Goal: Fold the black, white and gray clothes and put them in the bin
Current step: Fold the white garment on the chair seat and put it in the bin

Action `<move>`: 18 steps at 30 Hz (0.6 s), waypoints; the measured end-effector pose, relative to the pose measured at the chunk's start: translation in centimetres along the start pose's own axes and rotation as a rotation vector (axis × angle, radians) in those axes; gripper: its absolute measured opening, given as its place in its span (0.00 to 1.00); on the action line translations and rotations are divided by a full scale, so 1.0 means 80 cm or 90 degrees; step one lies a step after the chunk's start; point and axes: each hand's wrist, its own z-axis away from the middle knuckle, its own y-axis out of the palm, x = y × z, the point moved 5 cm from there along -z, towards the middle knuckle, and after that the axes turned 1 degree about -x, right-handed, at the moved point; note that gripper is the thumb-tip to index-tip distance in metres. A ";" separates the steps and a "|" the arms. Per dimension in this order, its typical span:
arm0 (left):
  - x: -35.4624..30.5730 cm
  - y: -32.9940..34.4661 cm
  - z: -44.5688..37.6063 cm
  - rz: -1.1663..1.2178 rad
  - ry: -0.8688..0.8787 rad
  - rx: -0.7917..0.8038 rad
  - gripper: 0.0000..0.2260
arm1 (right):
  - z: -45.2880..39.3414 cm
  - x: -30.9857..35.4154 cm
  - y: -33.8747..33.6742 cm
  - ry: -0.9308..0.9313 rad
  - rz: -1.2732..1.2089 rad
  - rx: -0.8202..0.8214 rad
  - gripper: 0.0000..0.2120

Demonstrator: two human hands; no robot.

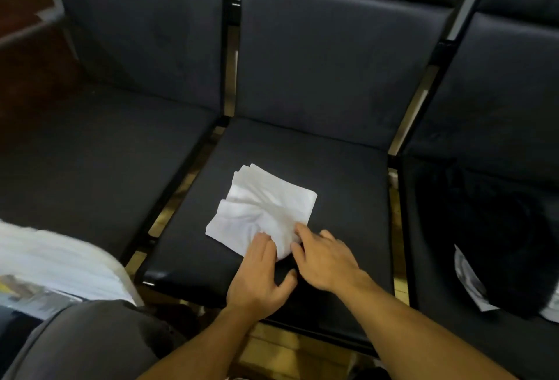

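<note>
White cloth (pixel 266 207), folded into a rough square with layered edges at its far corner and wrinkles near the middle, lies on the seat of the middle chair (pixel 348 168). The left hand (pixel 260 277) rests flat on its near corner with straight fingers. The right hand (pixel 323 258) touches the same corner, its fingers relaxed, gripping nothing. Black clothes (pixel 490 246) lie heaped on the right chair; no container is clearly visible.
</note>
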 end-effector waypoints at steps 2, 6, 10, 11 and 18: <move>0.004 -0.004 -0.001 0.062 -0.049 0.002 0.18 | 0.012 -0.001 0.007 0.001 0.077 -0.030 0.18; -0.006 -0.015 -0.011 0.154 -0.184 -0.031 0.19 | 0.023 0.008 0.018 0.004 0.171 -0.005 0.29; -0.020 -0.018 -0.023 0.161 -0.290 -0.048 0.23 | 0.028 0.018 0.035 0.036 0.261 0.040 0.33; -0.019 -0.021 -0.026 0.133 -0.309 -0.061 0.24 | 0.029 0.017 0.037 0.039 0.246 0.039 0.34; -0.012 -0.039 -0.031 0.058 -0.353 -0.076 0.24 | 0.033 0.007 0.024 -0.034 0.140 0.034 0.32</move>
